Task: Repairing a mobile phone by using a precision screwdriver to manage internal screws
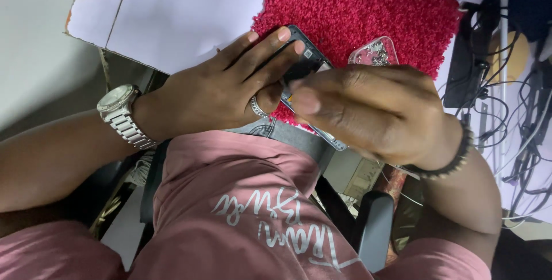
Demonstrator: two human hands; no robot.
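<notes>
A dark opened phone lies at the near edge of a red fluffy mat. My left hand, with a silver watch on the wrist and a ring on one finger, lies over the phone's left side, its fingers curled onto the phone's top end. My right hand, with a dark bead bracelet on the wrist, covers the phone's near half. Its fingers and thumb are bunched on the phone's edge. What lies under those fingertips is hidden.
A small clear container with tiny metal parts sits on the mat just beyond my right hand. White sheets cover the tabletop to the left. Tangled cables and dark gear crowd the right side. A chair armrest is below my right arm.
</notes>
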